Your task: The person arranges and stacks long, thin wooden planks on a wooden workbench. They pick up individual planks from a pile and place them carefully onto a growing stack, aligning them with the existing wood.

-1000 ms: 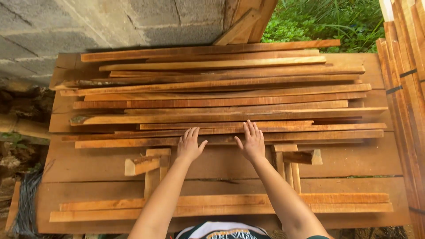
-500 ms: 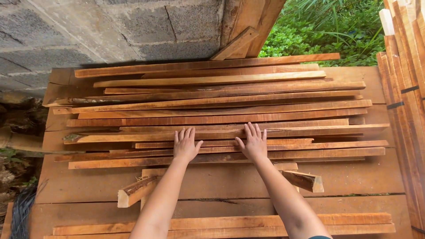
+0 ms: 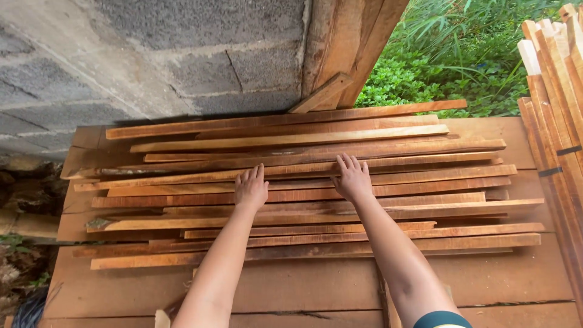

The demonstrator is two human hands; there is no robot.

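Several long reddish-brown wooden slats (image 3: 425, 176) lie side by side in a loose stack on a wooden plank table (image 3: 498, 285). My left hand (image 3: 251, 187) lies flat on the slats in the middle of the stack, fingers stretched forward. My right hand (image 3: 351, 178) rests palm down on the slats a little to the right, fingers spread. Neither hand grips a slat. Both forearms reach out over the nearer slats.
A grey block wall (image 3: 152, 61) stands behind the table, with a wooden post (image 3: 346, 48) leaning at its corner. More slats (image 3: 555, 97) stand bundled at the right edge. Green plants (image 3: 449, 54) grow beyond. A short offcut (image 3: 161, 318) shows at the bottom edge.
Both hands have slid forward from the nearest slats to slats in the middle of the stack. The view has tilted up, so the near slats and offcuts have dropped out of sight.
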